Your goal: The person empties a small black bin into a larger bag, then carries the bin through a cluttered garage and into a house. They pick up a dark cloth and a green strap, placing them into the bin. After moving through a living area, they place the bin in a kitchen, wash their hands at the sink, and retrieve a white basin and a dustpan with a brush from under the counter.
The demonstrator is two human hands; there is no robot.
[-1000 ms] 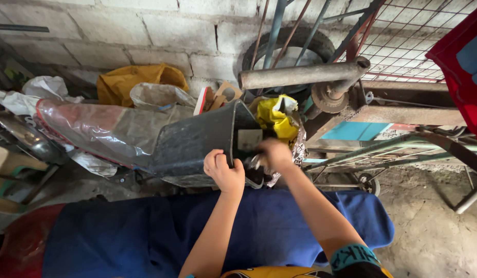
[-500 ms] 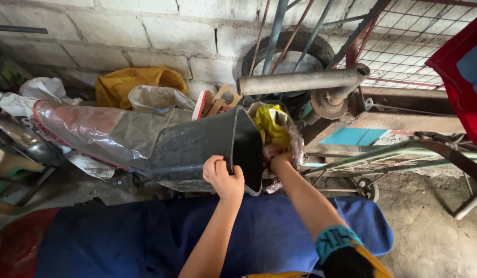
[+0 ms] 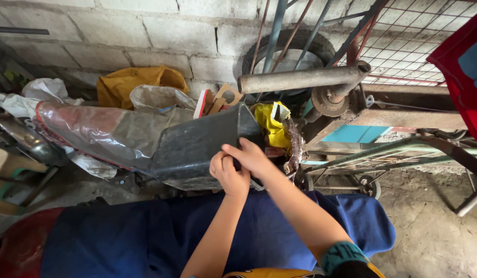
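Observation:
A dark grey plastic trough-shaped part lies in front of me, its far half wrapped in clear plastic film. My left hand curls around the part's near lower edge. My right hand lies over the left hand's fingers and grips the part's near end. A crumpled yellow plastic bag sits just behind that end. Below my arms, a blue cloth covers something bulky.
A rusty metal pipe and a rusty frame stand to the right, with a tyre against the block wall. An ochre sack and white bags lie at the left. The floor is bare concrete.
My right hand has come away from behind the part's end by the yellow bag and now rests over my left hand. The part has shifted slightly.

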